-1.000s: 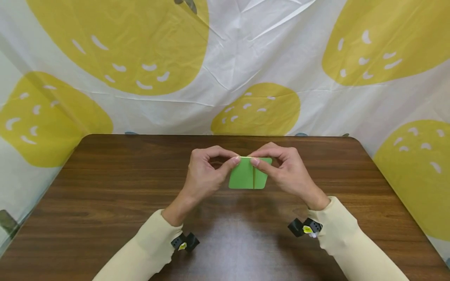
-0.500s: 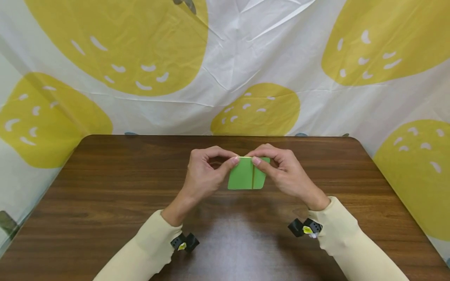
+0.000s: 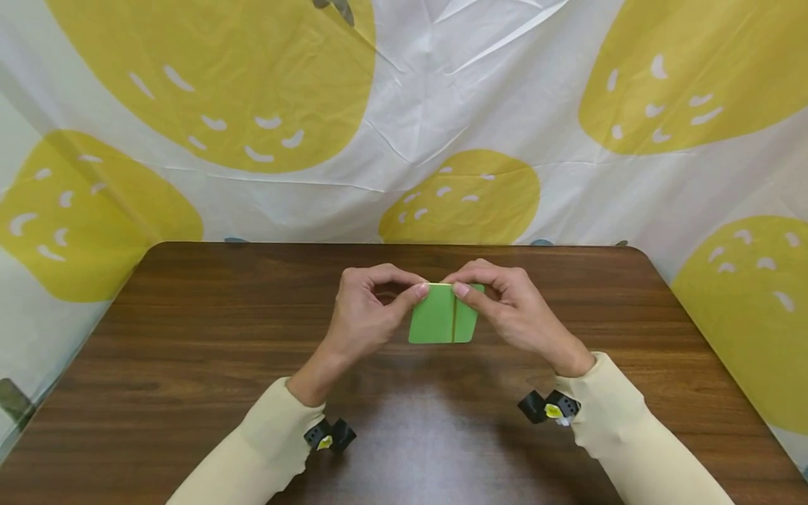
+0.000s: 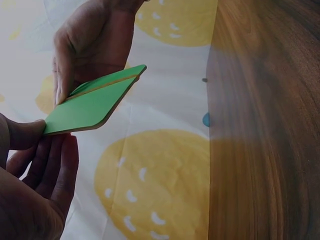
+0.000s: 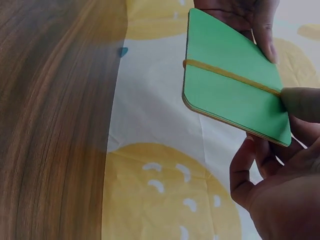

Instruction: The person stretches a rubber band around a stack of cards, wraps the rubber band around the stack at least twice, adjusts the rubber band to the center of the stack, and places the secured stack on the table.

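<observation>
A small stack of green cards (image 3: 431,317) with rounded corners hangs above the table between both hands. A tan rubber band (image 5: 232,76) runs across it, nearer its right end in the head view. Thin layers show along the stack's edge in the right wrist view. My left hand (image 3: 366,308) pinches the top left corner between thumb and fingers. With the thumb on the near face, close beside the band, my right hand (image 3: 520,315) pinches the top edge. The fingers behind the stack are partly hidden.
Below the hands lies a brown wood-grain table (image 3: 221,365) with rounded far corners. Behind it hangs a white cloth (image 3: 435,91) printed with large yellow fruit. Small black cameras (image 3: 549,407) sit at both cuffs.
The stack and the right hand have shifted slightly left, and the stack's lower edge sits a little lower in view. Both hands keep their pinch; the left hand has barely moved.
</observation>
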`<state>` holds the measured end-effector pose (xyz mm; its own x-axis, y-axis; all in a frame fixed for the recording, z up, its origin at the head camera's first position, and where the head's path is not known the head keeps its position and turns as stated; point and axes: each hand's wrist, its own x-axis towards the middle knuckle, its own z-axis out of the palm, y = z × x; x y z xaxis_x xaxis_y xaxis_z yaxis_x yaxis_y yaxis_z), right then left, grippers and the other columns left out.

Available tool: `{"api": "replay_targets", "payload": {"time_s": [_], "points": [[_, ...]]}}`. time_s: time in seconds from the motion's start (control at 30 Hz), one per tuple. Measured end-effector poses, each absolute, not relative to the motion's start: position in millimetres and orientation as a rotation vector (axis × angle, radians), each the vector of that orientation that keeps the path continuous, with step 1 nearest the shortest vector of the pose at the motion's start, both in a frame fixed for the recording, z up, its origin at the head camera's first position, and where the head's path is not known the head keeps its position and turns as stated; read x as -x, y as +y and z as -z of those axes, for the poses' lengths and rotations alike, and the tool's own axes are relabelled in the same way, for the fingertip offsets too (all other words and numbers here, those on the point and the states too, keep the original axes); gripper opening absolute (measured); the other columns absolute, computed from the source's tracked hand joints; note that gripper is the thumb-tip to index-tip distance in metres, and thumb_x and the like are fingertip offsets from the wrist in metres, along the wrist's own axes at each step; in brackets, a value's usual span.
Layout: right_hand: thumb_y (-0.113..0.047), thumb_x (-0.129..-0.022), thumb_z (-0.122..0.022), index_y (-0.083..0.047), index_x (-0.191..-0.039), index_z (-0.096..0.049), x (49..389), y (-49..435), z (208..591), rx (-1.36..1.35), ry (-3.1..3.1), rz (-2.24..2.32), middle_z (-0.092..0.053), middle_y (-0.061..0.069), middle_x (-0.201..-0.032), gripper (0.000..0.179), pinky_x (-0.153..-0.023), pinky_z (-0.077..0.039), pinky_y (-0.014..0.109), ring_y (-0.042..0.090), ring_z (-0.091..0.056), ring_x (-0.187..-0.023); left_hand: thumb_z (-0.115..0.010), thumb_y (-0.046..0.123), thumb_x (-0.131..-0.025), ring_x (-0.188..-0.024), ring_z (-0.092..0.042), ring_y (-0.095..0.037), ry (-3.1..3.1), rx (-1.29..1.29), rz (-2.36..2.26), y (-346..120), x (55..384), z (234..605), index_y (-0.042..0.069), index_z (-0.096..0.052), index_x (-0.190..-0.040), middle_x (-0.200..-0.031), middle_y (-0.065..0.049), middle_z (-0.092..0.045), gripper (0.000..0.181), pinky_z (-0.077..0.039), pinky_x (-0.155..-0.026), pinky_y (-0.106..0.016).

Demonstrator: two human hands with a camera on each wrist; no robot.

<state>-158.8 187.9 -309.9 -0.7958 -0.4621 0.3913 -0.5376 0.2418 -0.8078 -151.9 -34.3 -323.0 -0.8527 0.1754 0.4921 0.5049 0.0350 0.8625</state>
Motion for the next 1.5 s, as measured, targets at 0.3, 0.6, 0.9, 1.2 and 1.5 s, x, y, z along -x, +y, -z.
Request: {"api": "replay_targets", "payload": {"time_s": [0.3, 0.6, 0.9, 1.2, 1.5], "points": [[0.004, -0.096, -0.065, 0.000, -0.105, -0.075, 157.5, 186.4, 311.4, -0.884, -2.350, -1.695, -0.070, 0.009, -0.097, 0.014, -0.069, -0.052, 0.023, 0.017, -0.063, -0.086, -0.077, -0.002, -0.087, -0.072, -0.068, -0.013, -2.063, 0.710, 1.906, -36.0, 152.3, 321.6, -0.004, -0.078, -0.090, -0.082, -0.011, -0.075, 0.004, -0.059, -0.066, -0.029], [0.002, -0.098, -0.062, -0.001, -0.105, -0.075, 156.7, 185.3, 312.3, -0.877, -2.363, -1.657, -0.069, 0.007, -0.101, 0.015, -0.073, -0.053, 0.023, 0.016, -0.063, -0.092, -0.077, -0.004, -0.086, -0.072, -0.068, -0.012, -2.045, 0.702, 1.893, -36.1, 151.8, 319.3, -0.005, -0.078, -0.089, -0.083, -0.011, -0.075, 0.003, -0.059, -0.065, -0.028], [0.001, -0.098, -0.063, -0.002, -0.102, -0.077, 156.5, 187.4, 312.7, -0.859, -2.325, -1.678, -0.071, 0.008, -0.098, 0.015, -0.074, -0.053, 0.023, 0.017, -0.064, -0.089, -0.077, -0.004, -0.086, -0.073, -0.068, -0.012, -2.022, 0.672, 1.927, -36.7, 151.4, 318.2, -0.005, -0.078, -0.089, -0.084, -0.013, -0.075, 0.003, -0.059, -0.066, -0.027], [0.000, -0.096, -0.067, -0.002, -0.100, -0.076, 155.8, 190.6, 310.6, -0.809, -2.333, -1.700, -0.071, 0.006, -0.098, 0.010, -0.069, -0.051, 0.023, 0.016, -0.063, -0.086, -0.076, -0.006, -0.086, -0.073, -0.068, -0.011, -2.008, 0.670, 1.943, -37.9, 151.3, 317.3, -0.006, -0.077, -0.090, -0.084, -0.014, -0.075, 0.004, -0.058, -0.066, -0.026], [0.002, -0.094, -0.069, 0.001, -0.098, -0.075, 158.4, 190.6, 311.5, -0.865, -2.285, -1.747, -0.070, 0.013, -0.095, 0.007, -0.073, -0.051, 0.023, 0.019, -0.063, -0.088, -0.077, -0.006, -0.086, -0.072, -0.067, -0.011, -1.998, 0.701, 1.924, -37.5, 151.6, 317.6, -0.006, -0.077, -0.089, -0.084, -0.014, -0.075, 0.004, -0.058, -0.064, -0.028]]}}
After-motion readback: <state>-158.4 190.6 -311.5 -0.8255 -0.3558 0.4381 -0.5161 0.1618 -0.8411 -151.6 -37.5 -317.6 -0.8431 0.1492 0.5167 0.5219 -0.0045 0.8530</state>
